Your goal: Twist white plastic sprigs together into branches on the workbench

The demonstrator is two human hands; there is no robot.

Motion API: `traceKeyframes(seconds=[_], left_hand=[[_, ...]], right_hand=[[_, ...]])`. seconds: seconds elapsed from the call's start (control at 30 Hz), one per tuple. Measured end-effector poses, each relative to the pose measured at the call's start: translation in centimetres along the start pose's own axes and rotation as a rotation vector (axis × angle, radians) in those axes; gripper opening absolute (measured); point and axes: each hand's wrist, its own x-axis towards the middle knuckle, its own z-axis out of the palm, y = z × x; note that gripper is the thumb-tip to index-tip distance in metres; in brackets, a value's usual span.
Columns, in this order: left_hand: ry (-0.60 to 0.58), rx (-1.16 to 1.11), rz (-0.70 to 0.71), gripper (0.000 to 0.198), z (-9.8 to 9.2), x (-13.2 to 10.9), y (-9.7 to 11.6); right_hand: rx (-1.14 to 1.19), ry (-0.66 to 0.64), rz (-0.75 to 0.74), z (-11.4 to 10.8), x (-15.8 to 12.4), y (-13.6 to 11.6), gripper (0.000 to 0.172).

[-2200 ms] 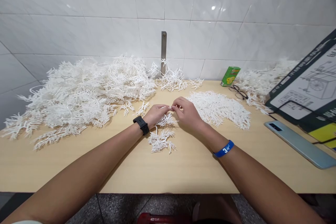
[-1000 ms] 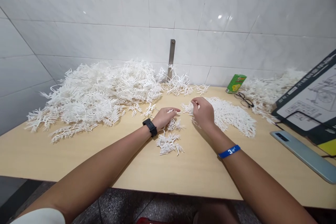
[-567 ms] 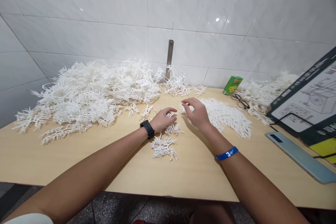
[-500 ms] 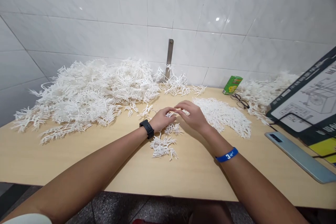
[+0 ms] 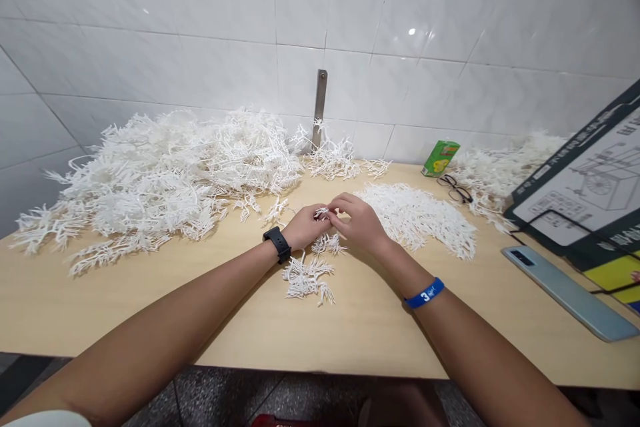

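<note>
My left hand pinches a white branched plastic sprig above the middle of the table. Meeting it from the right, my right hand has its thumb and fingertips closed on the same sprig. Fingers cover most of the piece. More of the white branching strands hang or lie just below my hands; how they join the held piece is hidden. Right of my right hand spreads a flat heap of small white pieces. A large tangled pile of white sprigs fills the left back.
A metal bar stands against the tiled wall, with a small sprig cluster at its foot. At right are a green box, eyeglasses, another white pile, a phone and a large printed box.
My right hand has moved slightly left, closing onto the sprig at my left fingertips. The small white bit under its fingers no longer shows there. The view has shifted a little.
</note>
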Motion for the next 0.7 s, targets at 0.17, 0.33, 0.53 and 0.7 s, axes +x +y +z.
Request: traceKeyframes(seconds=[0.17, 0.33, 0.53, 0.7], left_hand=[[0.041, 0.032, 0.006, 0.024, 0.0, 0.2, -0.2], [0.032, 0.012, -0.002, 0.030, -0.1, 0.3, -0.3], [0.065, 0.046, 0.038, 0.027, -0.2, 0.2, 0.0], [0.153, 0.111, 0.051, 0.019, -0.1, 0.4, -0.5]], right_hand=[[0.088, 0.014, 0.165, -0.1, 0.1, 0.1, 0.010], [0.213, 0.006, 0.306, 0.3, 0.2, 0.6, 0.009], [0.329, -0.045, 0.406, 0.7, 0.2, 0.9, 0.010], [0.253, -0.026, 0.357, 0.9, 0.2, 0.6, 0.012]])
